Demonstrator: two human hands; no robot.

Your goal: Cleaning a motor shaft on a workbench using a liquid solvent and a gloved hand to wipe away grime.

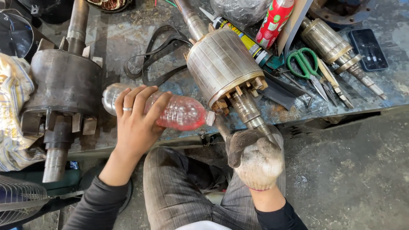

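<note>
Gripping rotor shaft [255,121], end hidden by glove [255,159].

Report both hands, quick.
Left hand: bare, closed around the plastic bottle of red liquid.
Right hand: gloved, gripping the rotor shaft.
</note>
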